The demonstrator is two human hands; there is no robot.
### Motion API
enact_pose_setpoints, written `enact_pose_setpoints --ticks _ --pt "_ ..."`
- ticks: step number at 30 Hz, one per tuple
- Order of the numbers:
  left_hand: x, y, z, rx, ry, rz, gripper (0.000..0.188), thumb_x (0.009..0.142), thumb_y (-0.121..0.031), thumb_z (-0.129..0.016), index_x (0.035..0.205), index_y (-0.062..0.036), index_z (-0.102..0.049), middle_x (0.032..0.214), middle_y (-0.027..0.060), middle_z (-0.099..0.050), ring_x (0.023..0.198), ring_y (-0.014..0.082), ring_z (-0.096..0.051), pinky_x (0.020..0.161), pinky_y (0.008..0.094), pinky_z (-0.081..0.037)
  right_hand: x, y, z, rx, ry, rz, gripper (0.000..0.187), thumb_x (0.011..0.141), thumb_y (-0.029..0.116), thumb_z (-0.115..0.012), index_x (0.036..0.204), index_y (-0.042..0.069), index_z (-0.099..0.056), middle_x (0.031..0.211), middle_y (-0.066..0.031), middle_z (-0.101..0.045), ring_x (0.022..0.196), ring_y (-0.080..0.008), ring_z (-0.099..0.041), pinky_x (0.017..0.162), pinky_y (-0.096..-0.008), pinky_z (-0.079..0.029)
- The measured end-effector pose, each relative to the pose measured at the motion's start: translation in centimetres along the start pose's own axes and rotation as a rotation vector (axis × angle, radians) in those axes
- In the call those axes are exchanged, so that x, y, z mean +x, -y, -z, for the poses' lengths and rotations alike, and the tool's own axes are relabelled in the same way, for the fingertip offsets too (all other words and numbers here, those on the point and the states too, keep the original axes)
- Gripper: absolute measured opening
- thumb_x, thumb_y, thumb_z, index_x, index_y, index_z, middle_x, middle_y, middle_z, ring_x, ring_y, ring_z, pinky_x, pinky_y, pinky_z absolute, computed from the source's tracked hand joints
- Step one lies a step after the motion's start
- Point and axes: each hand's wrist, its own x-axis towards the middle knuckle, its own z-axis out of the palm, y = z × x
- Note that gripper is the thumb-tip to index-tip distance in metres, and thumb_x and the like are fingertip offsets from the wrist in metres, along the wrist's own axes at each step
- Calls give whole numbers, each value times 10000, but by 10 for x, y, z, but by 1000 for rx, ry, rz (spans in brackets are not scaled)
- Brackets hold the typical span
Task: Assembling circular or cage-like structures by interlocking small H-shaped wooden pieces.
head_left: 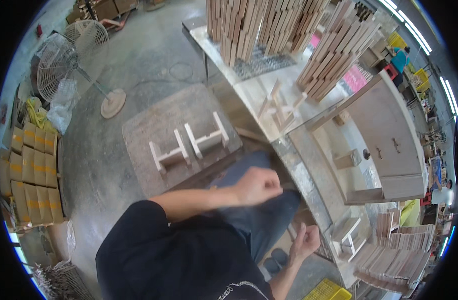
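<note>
Hovering curled into an empty fist above the lap, left hand (256, 186). Closing loosely on nothing near the bench edge (309, 190), right hand (305, 241). Sitting just right of that hand on the bench, pale wooden frame (350, 235), small and H-shaped, long axis running away up-right, legs sticking upward.

Pale, unfinished wood on the two H-shaped frames (189, 145), set on a grey-brown board (154, 125). Stacked slats (334, 50) light tan, banded by dark gaps. Floor (139, 55) dull grey concrete. Cardboard boxes (31, 165) yellow-brown with orange tape stripes. Fan (64, 55) off-white wire grille. Sleeve (139, 235) black; trousers (259, 220) blue-grey. Crate (329, 291) bright yellow lattice. Workbench (309, 175) speckled grey at its edge.
</note>
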Motion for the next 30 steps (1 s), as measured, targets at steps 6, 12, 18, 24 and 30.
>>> enact_pose_setpoints --ticks 6,12,18,24,30 --pt "-51 63 118 308 -410 319 143 893 -174 -772 915 -36 -742 810 141 -738 733 188 -703 698 326 -554 -3 -15 -13 172 -112 -109 252 941 81 -740 761 22 -574 696 -17 -543 642 -110 -467 603 -267 -387" --pt "-112 149 204 961 -250 680 354 823 -301 -780 1004 1 -747 985 253 -729 941 399 -715 837 491 -557 -4 3 15 -33 -123 -35 287 906 47 -759 728 29 -534 673 -10 -490 640 -111 -427 582 -288 -372" --pt "-226 212 264 1206 -5 744 463 753 -256 -860 1085 34 -717 1019 290 -716 964 465 -690 842 528 -539 31 -5 66 -206 -147 125 109 863 7 -757 877 32 -651 803 -134 -623 700 -335 -618 629 -411 -500" --pt "-195 253 263 1211 74 686 392 808 -116 -740 1166 41 -706 999 279 -720 967 455 -693 851 492 -543 -7 -74 220 -696 -340 -397 104 903 72 -720 1000 34 -718 878 -138 -713 741 -319 -713 687 -391 -567" --pt "-209 241 278 1248 -73 578 294 920 -143 -673 1142 43 -724 947 271 -710 943 447 -687 824 493 -534 40 -152 242 -747 24 -215 267 832 64 -702 1096 59 -737 1089 -129 -712 1111 -345 -655 965 -455 -530"
